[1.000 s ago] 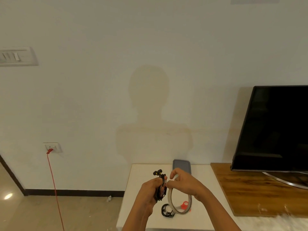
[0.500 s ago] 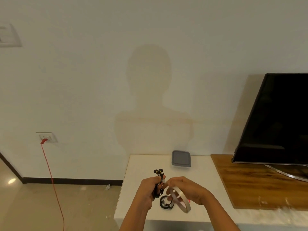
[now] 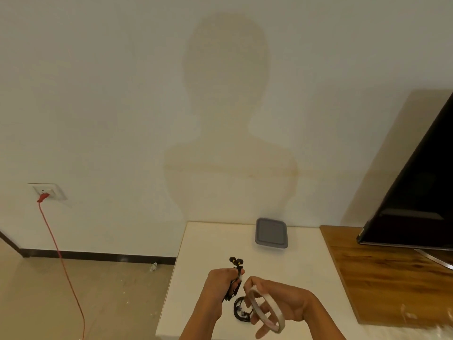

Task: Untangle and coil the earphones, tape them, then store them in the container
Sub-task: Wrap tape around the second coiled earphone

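Observation:
My left hand (image 3: 219, 282) is closed around a bundle of black earphones (image 3: 234, 278), with the earbuds sticking up above the fist. My right hand (image 3: 279, 300) holds a thin ring-shaped roll of pale tape (image 3: 266, 307) just to the right of the bundle. A second coiled black earphone (image 3: 241, 311) lies on the white table (image 3: 210, 241) below my hands. The grey lidded container (image 3: 271, 233) sits closed near the wall at the table's back.
A wooden TV stand (image 3: 382, 271) with a black television (image 3: 416, 197) adjoins the table on the right. A red cable (image 3: 61, 261) hangs from a wall socket (image 3: 47, 191) down to the floor at left.
The view has tilted down and left. My right hand with the tape ring has moved slightly away from the earphone bundle and lower; the left hand keeps its grip.

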